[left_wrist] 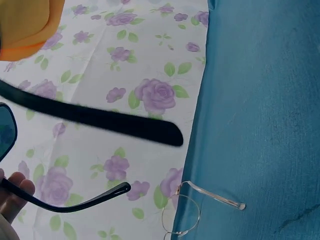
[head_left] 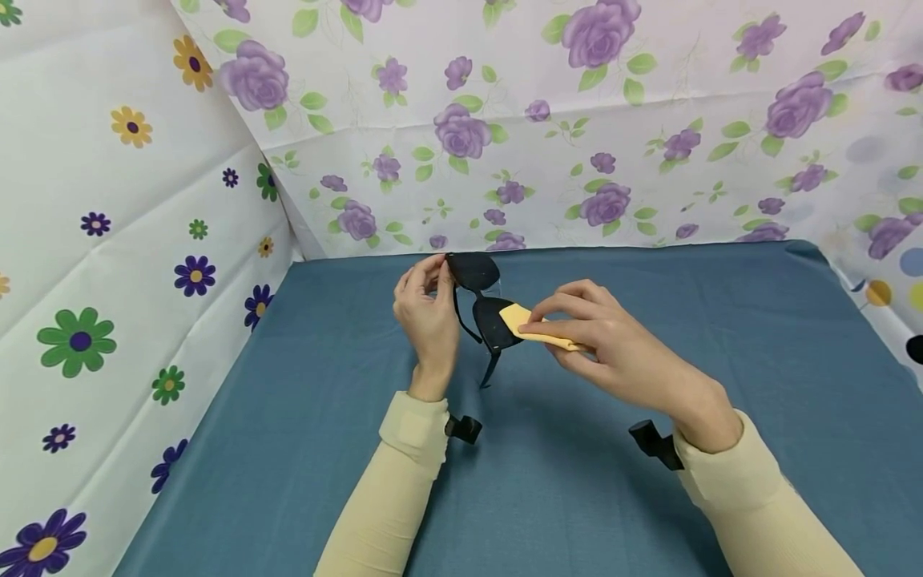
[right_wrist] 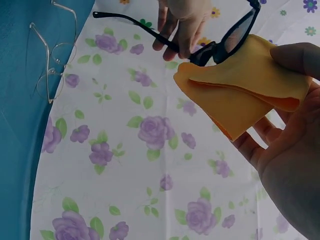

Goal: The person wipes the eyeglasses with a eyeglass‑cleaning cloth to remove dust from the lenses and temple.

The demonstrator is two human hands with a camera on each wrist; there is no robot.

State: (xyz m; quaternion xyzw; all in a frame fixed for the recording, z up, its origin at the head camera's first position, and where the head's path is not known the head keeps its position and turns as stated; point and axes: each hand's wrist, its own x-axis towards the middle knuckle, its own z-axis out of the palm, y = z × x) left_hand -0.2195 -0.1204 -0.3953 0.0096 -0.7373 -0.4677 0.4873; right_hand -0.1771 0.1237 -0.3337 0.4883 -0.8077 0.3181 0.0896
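My left hand point(head_left: 433, 312) pinches a pair of black sunglasses point(head_left: 473, 272) at one end of the frame, with the temple arms spread. They are held up over the blue cloth, lenses slanting down to the right. Between the thumb and fingers of my right hand point(head_left: 613, 340) is a folded yellow cleaning cloth point(right_wrist: 235, 95). In the head view the cloth overlaps the edge of the lower dark lens. From the right wrist, the cloth lies right at the sunglasses' frame and hides part of one lens. The left wrist view shows both black temple arms point(left_wrist: 115, 122).
A pair of thin-rimmed clear glasses point(right_wrist: 51, 72) stands on the blue tablecloth point(head_left: 324, 336) behind the sunglasses. White floral sheets point(head_left: 404, 96) hang at the back and left. Each wrist carries a small black camera mount point(head_left: 465, 429).
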